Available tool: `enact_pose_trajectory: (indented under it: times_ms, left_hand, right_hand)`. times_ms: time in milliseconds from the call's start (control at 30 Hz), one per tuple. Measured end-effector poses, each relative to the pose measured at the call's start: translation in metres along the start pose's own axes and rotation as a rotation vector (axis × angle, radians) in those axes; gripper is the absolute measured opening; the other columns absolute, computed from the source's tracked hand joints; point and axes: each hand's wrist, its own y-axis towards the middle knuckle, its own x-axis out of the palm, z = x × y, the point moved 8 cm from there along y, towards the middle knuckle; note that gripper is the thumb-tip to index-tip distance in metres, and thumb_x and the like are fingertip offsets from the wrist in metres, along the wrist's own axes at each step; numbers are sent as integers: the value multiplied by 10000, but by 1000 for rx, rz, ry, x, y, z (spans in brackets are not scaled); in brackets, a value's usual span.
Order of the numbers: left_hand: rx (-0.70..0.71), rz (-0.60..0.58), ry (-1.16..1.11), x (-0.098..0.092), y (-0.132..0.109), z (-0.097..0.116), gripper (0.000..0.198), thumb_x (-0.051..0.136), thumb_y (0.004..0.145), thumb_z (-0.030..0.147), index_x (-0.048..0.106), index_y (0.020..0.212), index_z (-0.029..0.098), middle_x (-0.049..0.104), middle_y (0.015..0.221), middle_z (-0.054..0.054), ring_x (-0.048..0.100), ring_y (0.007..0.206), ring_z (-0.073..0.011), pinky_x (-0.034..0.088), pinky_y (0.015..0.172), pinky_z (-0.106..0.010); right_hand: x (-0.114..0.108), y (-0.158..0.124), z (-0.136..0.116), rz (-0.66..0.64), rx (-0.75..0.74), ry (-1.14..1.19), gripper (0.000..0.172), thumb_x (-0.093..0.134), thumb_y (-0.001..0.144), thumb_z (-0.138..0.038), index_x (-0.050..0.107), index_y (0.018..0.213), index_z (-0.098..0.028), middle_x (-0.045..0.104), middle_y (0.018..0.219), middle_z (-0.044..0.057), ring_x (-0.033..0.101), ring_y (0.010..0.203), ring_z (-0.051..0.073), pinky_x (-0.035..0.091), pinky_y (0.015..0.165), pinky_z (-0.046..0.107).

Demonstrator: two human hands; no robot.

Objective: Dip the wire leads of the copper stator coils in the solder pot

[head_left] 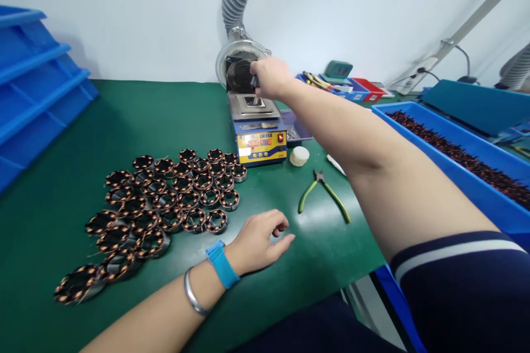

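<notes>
My right hand (271, 77) reaches over the solder pot (261, 146), a blue-and-yellow unit with a red lit display. Its fingers are closed on a small dark piece (254, 81), mostly hidden by the hand, just above the square opening of the pot. My left hand (259, 240) rests on the green table with nothing in it, fingers loosely curled and thumb stretched apart. To its left stand several ring-shaped motor stators (188, 199) with copper windings, grouped closely together. Green-handled cutters (325, 193) lie with their handles spread, right of the left hand.
A fume hood (236, 47) on a grey hose is behind the pot. A round white pad (299, 156) sits beside it. Blue bins (37, 77) are stacked at left. At right, a blue bin (409, 107) holds many dark copper-coloured parts. Tool trays (358, 88) stand at the back.
</notes>
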Motion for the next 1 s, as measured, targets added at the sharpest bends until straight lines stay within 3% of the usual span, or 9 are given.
enact_pose_trajectory:
  times_ms: [533,800,1000]
  left_hand:
    - [-38,2,-15,0,4,-4,161,577,823,337,543,820,180,579,766,-14,520,683,-140,386,645,-271]
    - [-13,22,-6,-2,4,-2,150,580,832,323,545,819,178,578,754,-13,524,673,-138,397,637,-267]
    - [7,40,19,-3,3,-1,141,591,831,311,551,820,176,586,749,-14,534,665,-134,401,629,-258]
  right_hand:
    - [10,5,-5,-4,-21,-12,407,644,736,-131,643,1143,-124,626,1228,166,573,1097,342,460,934,446]
    - [-16,5,22,143,76,178,336,681,714,-202,676,1050,-183,682,1080,129,595,1025,327,468,907,458]
    - [-29,-15,39,204,129,411,221,675,702,-192,696,921,-172,702,953,100,632,887,262,503,814,389]
